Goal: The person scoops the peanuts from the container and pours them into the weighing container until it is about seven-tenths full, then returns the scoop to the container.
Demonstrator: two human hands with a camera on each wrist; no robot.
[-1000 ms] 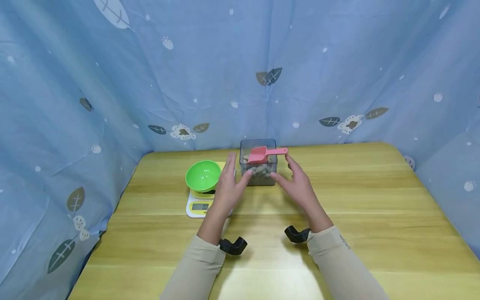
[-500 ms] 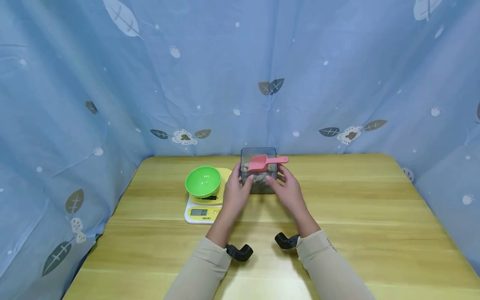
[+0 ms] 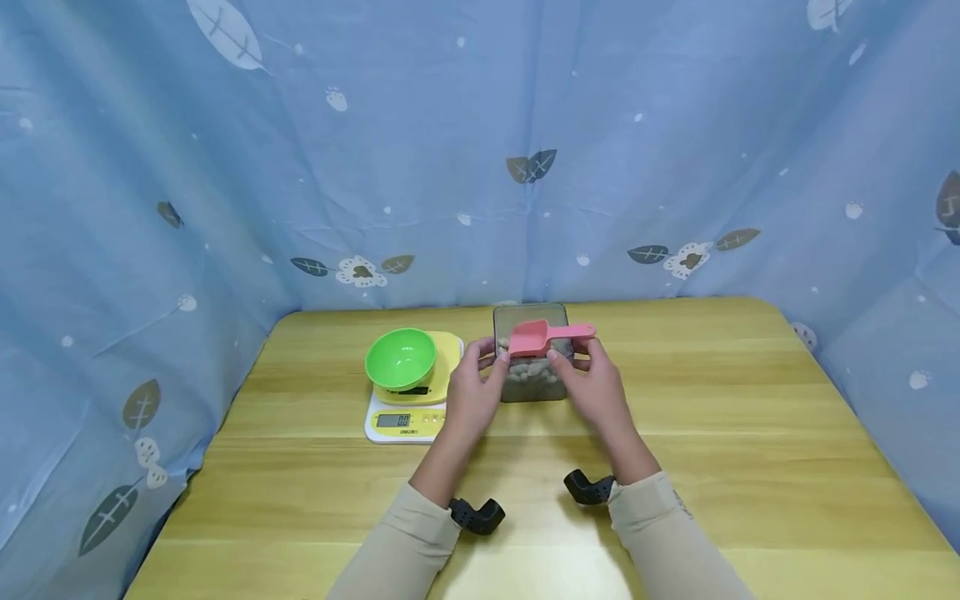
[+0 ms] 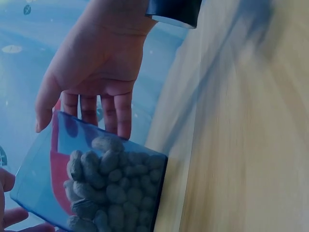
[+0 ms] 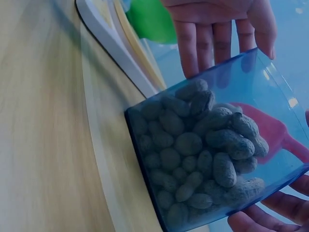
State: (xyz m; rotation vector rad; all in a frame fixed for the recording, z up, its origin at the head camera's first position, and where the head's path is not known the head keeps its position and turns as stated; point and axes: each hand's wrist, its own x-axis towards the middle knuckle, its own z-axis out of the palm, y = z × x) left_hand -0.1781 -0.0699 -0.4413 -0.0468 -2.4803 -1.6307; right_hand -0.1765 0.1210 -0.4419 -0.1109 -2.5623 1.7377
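1. I hold a see-through square box (image 3: 551,315) before me by its sides, open top up.
2. Peanuts (image 5: 224,169) in their shells fill its lower part.
3. The pink scoop (image 3: 530,337) lies over them, handle jutting out to my right.

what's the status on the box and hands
Left hand and right hand hold box from opposite sides. Peanuts and scoop inside, scoop poking out toward right hand. Scale close beside left hand, might get in the way.
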